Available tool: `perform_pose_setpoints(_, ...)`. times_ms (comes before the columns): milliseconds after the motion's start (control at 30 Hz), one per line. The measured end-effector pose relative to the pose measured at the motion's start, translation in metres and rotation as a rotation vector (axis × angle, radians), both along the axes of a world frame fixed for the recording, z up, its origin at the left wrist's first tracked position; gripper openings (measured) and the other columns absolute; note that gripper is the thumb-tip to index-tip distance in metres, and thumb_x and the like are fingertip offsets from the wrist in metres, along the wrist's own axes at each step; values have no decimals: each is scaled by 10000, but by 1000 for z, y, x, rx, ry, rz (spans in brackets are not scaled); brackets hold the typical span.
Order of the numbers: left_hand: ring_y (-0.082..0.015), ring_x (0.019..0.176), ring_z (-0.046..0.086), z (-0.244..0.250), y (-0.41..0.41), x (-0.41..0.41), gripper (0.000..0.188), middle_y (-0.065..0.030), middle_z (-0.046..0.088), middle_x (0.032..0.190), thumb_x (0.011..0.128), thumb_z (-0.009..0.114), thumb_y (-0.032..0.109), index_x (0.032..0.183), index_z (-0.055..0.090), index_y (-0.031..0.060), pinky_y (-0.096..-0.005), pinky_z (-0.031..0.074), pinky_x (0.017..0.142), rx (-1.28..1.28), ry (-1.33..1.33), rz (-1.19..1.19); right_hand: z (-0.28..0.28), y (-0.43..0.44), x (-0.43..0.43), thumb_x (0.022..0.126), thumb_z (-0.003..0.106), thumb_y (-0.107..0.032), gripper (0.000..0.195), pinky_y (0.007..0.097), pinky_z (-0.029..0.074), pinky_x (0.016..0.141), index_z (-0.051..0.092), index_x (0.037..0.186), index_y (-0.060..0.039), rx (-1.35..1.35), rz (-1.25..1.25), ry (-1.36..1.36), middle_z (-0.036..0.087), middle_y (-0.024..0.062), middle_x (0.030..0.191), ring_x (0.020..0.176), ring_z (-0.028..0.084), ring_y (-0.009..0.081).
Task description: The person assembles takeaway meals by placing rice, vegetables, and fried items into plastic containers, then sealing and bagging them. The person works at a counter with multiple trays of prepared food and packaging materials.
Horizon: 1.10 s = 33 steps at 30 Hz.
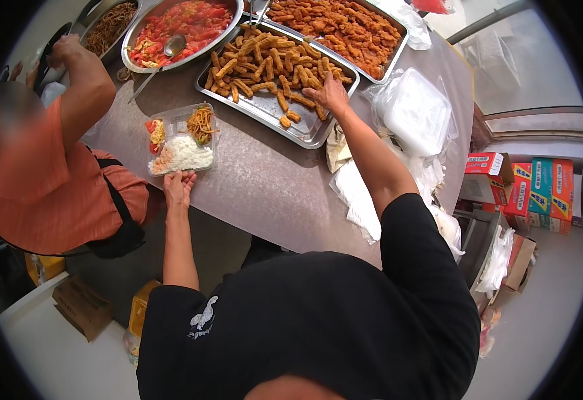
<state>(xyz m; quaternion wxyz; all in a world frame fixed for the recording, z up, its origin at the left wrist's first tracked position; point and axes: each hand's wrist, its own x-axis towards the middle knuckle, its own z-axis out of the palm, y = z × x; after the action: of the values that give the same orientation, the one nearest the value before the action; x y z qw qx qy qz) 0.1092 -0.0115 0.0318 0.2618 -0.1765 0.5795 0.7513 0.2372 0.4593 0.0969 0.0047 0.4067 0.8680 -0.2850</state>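
My left hand (179,189) is palm up at the table's edge, its fingers on the near rim of a clear plastic compartment meal box (215,150). White rice (189,152), shredded noodle-like food (200,124) and tomato with egg (156,134) lie in separate compartments. My right hand (330,95) reaches over the right side of a metal tray (266,112) into a heap of browned fried sticks (266,62). Its thumb and forefinger are spread among the pieces; the undersides of the fingers are hidden.
A co-worker in an orange shirt (46,200) stands close on the left. Behind are an oval pan (126,40) of tomato and egg with a ladle (174,46), and another tray (389,72) of fried pieces. Stacked plastic containers (416,110) and white tissues (359,200) lie right.
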Motion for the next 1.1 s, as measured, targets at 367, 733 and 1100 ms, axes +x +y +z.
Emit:
perform_pose_setpoints(367, -261, 859, 677, 52, 46, 272, 172, -178, 601, 928, 997, 505, 126, 980, 391, -1, -343, 590, 771, 14, -363, -175, -44, -35, -13, 725, 770, -331, 470, 434, 404, 981, 666, 1150, -159, 179, -187, 330, 519, 208, 1130, 1131, 464, 380)
perform_pose_setpoints(733, -198, 902, 667, 54, 39, 283, 192, -146, 631, 1015, 981, 551, 164, 1037, 509, -15, -297, 566, 779, 52, -401, -787, -33, -30, 4, 662, 789, -296, 489, 445, 445, 931, 647, 1104, -143, 190, 228, 125, 603, 206, 1106, 1024, 569, 377)
perform_pose_setpoints(1100, -155, 955, 640, 109, 23, 183, 228, -86, 650, 1030, 991, 542, 242, 1076, 555, 31, -284, 511, 850, -94, -161, -861, -20, -27, 6, 692, 770, -298, 502, 443, 491, 836, 569, 1052, -12, 39, 184, 114, 632, 231, 1027, 964, 610, 387)
